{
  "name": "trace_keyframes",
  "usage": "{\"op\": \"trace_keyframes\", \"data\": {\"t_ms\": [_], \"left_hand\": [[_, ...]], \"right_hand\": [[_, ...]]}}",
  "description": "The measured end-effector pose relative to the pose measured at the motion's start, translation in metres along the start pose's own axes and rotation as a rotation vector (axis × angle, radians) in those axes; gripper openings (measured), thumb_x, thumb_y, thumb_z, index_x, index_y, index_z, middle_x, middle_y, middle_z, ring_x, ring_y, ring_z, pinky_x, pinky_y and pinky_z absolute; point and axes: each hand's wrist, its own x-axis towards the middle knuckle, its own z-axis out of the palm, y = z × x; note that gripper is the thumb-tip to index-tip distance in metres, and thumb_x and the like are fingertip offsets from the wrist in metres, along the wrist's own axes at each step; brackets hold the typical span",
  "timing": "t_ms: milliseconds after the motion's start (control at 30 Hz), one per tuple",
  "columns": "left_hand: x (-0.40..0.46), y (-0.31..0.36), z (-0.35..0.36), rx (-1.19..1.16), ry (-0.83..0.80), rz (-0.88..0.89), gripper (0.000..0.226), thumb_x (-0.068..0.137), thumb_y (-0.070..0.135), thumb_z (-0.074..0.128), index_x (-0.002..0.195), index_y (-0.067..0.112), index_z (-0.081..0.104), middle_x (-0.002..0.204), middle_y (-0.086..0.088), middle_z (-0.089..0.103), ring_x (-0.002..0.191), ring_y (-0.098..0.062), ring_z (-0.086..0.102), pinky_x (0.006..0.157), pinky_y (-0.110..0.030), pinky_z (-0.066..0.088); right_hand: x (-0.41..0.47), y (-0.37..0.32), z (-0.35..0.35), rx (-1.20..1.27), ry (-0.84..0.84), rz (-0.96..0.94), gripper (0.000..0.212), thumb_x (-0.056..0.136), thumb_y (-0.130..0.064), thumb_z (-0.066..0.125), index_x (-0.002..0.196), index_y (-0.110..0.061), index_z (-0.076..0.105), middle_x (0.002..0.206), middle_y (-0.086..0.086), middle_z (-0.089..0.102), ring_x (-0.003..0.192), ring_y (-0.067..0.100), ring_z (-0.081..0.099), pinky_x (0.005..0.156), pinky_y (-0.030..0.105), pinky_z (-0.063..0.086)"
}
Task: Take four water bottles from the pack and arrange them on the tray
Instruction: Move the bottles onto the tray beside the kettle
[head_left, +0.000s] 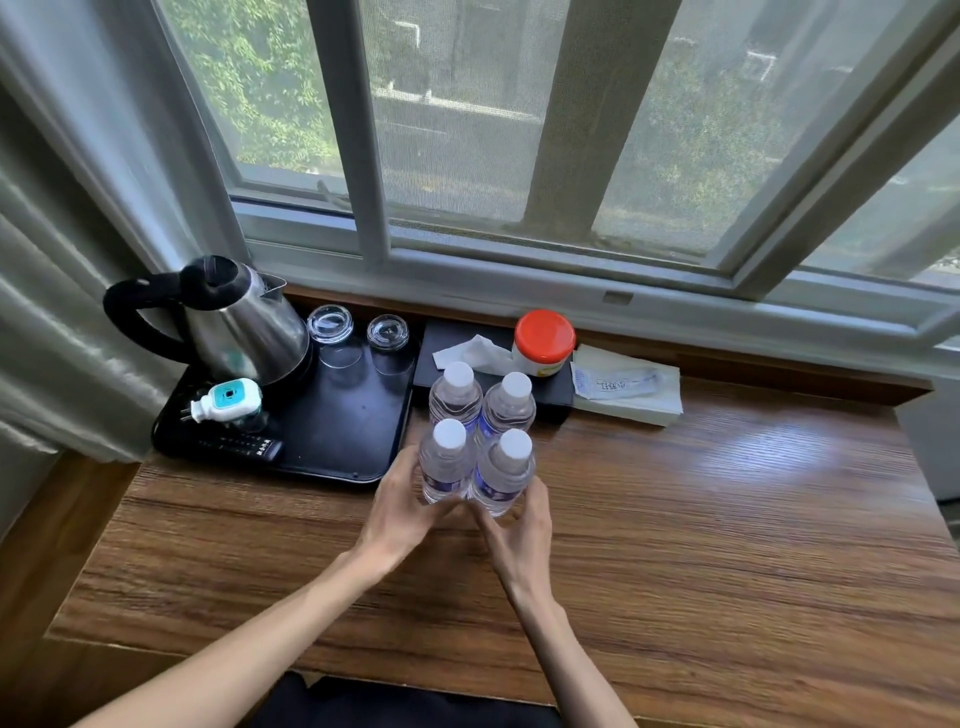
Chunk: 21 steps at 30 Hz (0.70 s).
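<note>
Several clear water bottles with white caps stand in a tight square on the wooden table, just right of the black tray. My left hand grips the near left bottle at its lower part. My right hand grips the near right bottle. The far left bottle and the far right bottle stand right behind them, touching. No pack wrapping is visible around them.
On the tray stand a steel kettle, two upturned glasses, a white plug-in device and a remote. Behind the bottles lie a black tissue box, a red-lidded jar and folded paper. A window sill runs along the back.
</note>
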Motion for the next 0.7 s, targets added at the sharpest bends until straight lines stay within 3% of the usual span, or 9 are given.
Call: {"op": "trace_keyframes", "data": {"t_ms": [133, 400, 500, 633, 700], "left_hand": [[0.000, -0.004, 0.003, -0.012, 0.000, 0.021, 0.075, 0.066, 0.052, 0.087, 0.131, 0.025, 0.058, 0.118, 0.013, 0.071, 0.112, -0.002, 0.065, 0.096, -0.032, 0.053], [-0.021, -0.003, -0.018, -0.108, -0.002, 0.069, 0.069, 0.070, 0.038, 0.090, 0.129, 0.019, 0.062, 0.112, 0.011, 0.075, 0.105, -0.003, 0.070, 0.087, -0.029, 0.057], [-0.040, -0.012, -0.036, -0.153, 0.020, 0.055, 0.064, 0.068, 0.026, 0.092, 0.125, 0.018, 0.065, 0.111, 0.008, 0.076, 0.103, -0.006, 0.072, 0.085, -0.029, 0.059], [-0.052, -0.023, -0.072, -0.125, 0.106, 0.066, 0.065, 0.063, 0.004, 0.093, 0.113, 0.036, 0.064, 0.103, 0.009, 0.077, 0.094, -0.005, 0.072, 0.074, -0.014, 0.056], [-0.048, -0.027, -0.094, -0.127, 0.125, 0.065, 0.067, 0.063, 0.001, 0.092, 0.111, 0.037, 0.063, 0.100, 0.013, 0.077, 0.093, -0.003, 0.073, 0.074, -0.015, 0.057]], "right_hand": [[0.002, 0.003, 0.003, 0.055, 0.029, -0.008, 0.062, 0.076, -0.043, 0.085, 0.129, -0.021, 0.061, 0.121, -0.009, 0.068, 0.112, 0.009, 0.065, 0.093, 0.040, 0.057], [-0.024, -0.003, 0.008, 0.092, 0.038, -0.009, 0.053, 0.073, -0.040, 0.089, 0.119, -0.026, 0.067, 0.108, -0.015, 0.075, 0.099, 0.000, 0.071, 0.082, 0.038, 0.061], [-0.046, -0.010, 0.017, 0.069, 0.050, -0.042, 0.049, 0.070, -0.038, 0.090, 0.111, -0.022, 0.070, 0.098, -0.013, 0.076, 0.091, -0.002, 0.070, 0.079, 0.036, 0.059], [-0.062, -0.030, 0.042, 0.118, 0.012, -0.094, 0.057, 0.070, -0.029, 0.092, 0.122, -0.018, 0.070, 0.111, -0.009, 0.076, 0.102, 0.005, 0.071, 0.084, 0.032, 0.060], [-0.060, -0.048, 0.057, 0.150, -0.027, -0.115, 0.059, 0.071, -0.029, 0.092, 0.124, -0.018, 0.069, 0.111, -0.008, 0.076, 0.100, 0.009, 0.072, 0.082, 0.031, 0.061]]}}
